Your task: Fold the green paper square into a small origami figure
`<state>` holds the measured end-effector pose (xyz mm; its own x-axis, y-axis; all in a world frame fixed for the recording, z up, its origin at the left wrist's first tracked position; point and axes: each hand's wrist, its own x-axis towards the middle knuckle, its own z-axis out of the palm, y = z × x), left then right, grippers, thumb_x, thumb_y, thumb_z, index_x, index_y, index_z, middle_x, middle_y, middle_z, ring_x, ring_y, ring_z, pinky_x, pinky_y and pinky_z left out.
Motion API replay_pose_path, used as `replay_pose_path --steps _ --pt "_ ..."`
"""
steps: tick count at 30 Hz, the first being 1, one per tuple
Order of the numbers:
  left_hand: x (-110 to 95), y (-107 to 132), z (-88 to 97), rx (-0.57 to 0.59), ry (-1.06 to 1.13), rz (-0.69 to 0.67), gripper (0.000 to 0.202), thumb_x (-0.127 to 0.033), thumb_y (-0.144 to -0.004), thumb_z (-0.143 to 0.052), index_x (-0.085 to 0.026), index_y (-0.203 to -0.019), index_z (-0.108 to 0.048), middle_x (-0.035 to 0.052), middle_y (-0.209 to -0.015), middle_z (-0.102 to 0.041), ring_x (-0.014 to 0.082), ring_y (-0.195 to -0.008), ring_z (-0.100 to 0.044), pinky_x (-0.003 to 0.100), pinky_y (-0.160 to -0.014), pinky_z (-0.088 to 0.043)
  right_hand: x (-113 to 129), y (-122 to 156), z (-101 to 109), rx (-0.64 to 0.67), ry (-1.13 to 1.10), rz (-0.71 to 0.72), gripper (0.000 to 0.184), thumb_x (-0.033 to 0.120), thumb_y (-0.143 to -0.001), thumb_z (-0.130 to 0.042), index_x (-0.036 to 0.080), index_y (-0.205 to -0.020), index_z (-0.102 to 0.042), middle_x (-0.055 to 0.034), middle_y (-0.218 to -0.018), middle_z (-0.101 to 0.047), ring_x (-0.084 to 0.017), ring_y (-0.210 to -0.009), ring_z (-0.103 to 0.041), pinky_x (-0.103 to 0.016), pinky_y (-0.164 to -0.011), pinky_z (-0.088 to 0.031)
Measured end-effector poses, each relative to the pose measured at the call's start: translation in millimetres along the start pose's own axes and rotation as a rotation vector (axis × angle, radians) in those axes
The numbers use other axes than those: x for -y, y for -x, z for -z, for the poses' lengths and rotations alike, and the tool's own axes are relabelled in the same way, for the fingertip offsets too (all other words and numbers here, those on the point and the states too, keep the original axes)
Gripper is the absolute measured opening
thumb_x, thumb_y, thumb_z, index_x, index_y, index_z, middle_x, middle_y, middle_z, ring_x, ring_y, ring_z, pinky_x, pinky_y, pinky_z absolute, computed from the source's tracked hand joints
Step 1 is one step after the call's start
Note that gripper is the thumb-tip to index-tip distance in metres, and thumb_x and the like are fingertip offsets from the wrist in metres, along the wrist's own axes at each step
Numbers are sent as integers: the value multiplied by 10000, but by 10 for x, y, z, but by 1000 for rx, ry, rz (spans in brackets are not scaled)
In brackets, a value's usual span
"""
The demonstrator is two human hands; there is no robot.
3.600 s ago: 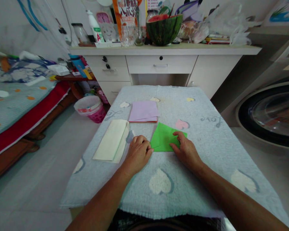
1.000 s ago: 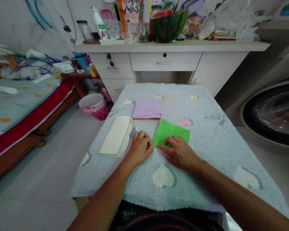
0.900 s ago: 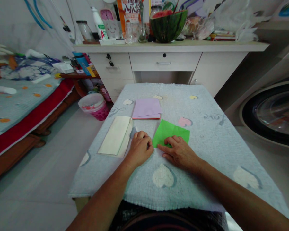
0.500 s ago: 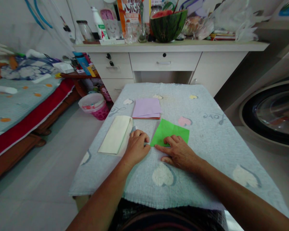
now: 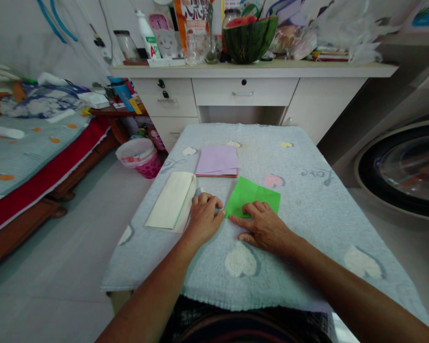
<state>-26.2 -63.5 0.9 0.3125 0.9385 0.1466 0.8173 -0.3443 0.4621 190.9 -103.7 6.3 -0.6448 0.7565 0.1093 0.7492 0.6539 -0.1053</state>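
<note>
A square of green paper (image 5: 256, 191) lies on the cloth-covered table, its near edge seemingly folded. My left hand (image 5: 207, 215) is at the sheet's near left corner, fingers curled and the thumb tip touching that corner. My right hand (image 5: 266, 226) rests on the near part of the sheet. Its index finger stretches left along the near edge, the thumb is apart on the cloth, and the other fingers are bent over the paper. Close to my left hand lies a folded cream paper (image 5: 169, 202). Beyond it sits a stack of purple paper (image 5: 217, 159) with a red edge underneath.
The table has a pale blue cloth (image 5: 300, 267) with heart patterns. A white desk (image 5: 243, 91) behind it carries a cut watermelon (image 5: 249, 40), bottles and jars. A pink bin (image 5: 143, 159) and a bed (image 5: 39, 157) are on the left, a washing machine (image 5: 407, 162) on the right.
My left thumb has moved slightly right onto the green paper's near left corner. My right hand stays nearly in place.
</note>
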Motion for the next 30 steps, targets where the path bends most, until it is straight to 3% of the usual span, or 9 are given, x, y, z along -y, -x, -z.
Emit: replay_pose_path --steps 17,26,30 --pt "-24 22 29 44 -27 -22 136 -231 -791 -630 -224 -922 -592 47 -1012 -500 257 -1011 -457 447 -926 -401 42 -15 31 -4 30 -7 574 656 -911 -367 347 -1371 -517 -95 -982 -524 -241 -848 -424 -366 -764 -282" --pt "47 5 37 60 85 -6 209 -108 -764 -573 -224 -937 -578 36 -1026 -521 241 -1043 -454 431 -953 -393 52 -31 29 5 21 -1 583 676 -898 -363 346 -1342 -547 -97 -978 -519 -240 -852 -417 -365 -764 -278" --pt "44 -2 29 49 71 1 148 -162 -803 -583 -219 -939 -585 36 -1017 -523 238 -1021 -462 435 -947 -391 49 -31 30 -4 26 10 566 661 -900 -388 343 -1340 -551 -96 -973 -522 -238 -846 -411 -362 -765 -276"
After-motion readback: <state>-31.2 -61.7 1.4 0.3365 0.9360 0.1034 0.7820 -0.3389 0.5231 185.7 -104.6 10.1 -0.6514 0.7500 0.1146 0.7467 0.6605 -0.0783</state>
